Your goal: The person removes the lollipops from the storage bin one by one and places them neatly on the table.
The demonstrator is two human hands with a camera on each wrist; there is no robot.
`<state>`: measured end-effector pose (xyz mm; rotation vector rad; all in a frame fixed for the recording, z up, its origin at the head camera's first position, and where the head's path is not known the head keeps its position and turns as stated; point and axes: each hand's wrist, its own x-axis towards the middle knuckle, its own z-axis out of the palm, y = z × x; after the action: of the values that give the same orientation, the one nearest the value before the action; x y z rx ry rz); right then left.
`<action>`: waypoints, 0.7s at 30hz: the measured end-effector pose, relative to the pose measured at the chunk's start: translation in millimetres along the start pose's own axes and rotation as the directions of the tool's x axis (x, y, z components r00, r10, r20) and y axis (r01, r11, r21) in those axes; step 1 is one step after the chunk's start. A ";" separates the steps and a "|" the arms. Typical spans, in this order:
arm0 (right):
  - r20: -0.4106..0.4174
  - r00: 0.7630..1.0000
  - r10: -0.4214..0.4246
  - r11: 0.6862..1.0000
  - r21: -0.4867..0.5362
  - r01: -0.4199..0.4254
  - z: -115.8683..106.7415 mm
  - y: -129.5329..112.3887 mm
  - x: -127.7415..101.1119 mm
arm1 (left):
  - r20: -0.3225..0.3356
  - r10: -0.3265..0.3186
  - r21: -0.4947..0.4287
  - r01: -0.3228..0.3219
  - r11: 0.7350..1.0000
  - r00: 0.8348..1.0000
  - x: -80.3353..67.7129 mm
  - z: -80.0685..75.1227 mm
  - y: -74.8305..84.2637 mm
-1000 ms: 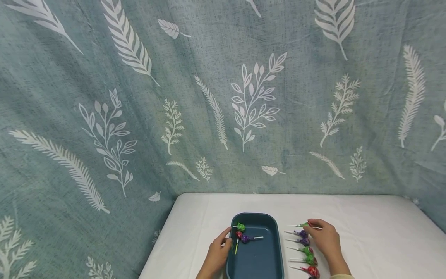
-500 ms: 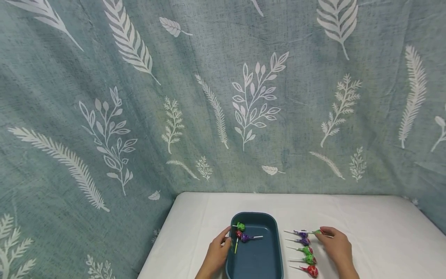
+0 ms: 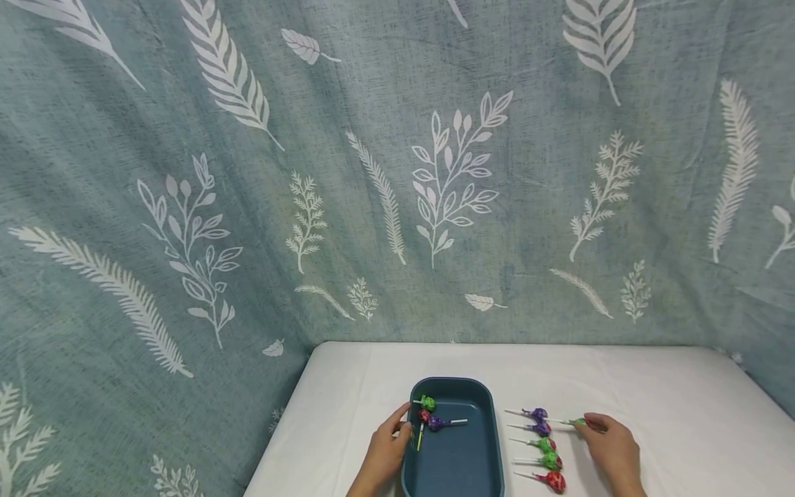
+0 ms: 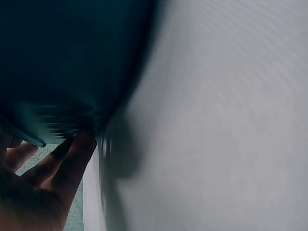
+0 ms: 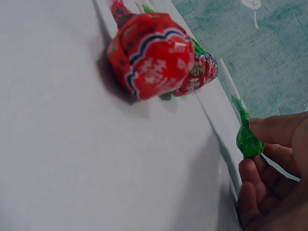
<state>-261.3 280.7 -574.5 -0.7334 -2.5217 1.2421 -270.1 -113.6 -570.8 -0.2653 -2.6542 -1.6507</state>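
My right hand (image 3: 611,449) pinches a lollipop (image 5: 250,139) by its green-wrapped head, between thumb and fingers. The lollipop's white stick points left in the head view, toward the table row. That row of lollipops (image 3: 546,461) has purple, green and red wrappers, lying one below another with sticks to the left. My left hand (image 3: 386,452) rests at the left side of a dark blue tray (image 3: 499,442), its fairly straight fingers (image 4: 72,163) touching the outer wall. Inside the tray's upper left lie a green lollipop (image 3: 427,403), a red one (image 3: 424,415) and a purple one (image 3: 437,423).
A white-covered table (image 3: 360,386) holds the tray and the row. Behind it hangs a blue-green cloth (image 3: 534,207) with white leaf prints, which also runs along the left side. In the right wrist view a red-wrapped lollipop (image 5: 151,57) looms close to the camera.
My right hand has taken the topmost lollipop from the row and drawn it right and slightly toward me, past the purple ones. The left hand and tray stay in place.
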 end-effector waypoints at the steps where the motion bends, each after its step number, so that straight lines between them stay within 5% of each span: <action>1: -0.002 1.000 0.002 1.000 -0.002 -0.002 0.0 0.7 0.5 | 0.000 0.000 -0.002 0.000 1.000 1.000 -0.1 -0.1 0.0; 21: 0.005 1.000 -0.023 0.997 -0.071 0.023 5.4 12.1 10.6 | -0.001 0.017 0.007 -0.017 1.000 1.000 0.9 -1.3 -2.5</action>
<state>-268.5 289.0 -587.5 -0.7163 -2.5819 1.1526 -271.4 -115.7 -572.3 -0.2864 -2.6485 -1.6366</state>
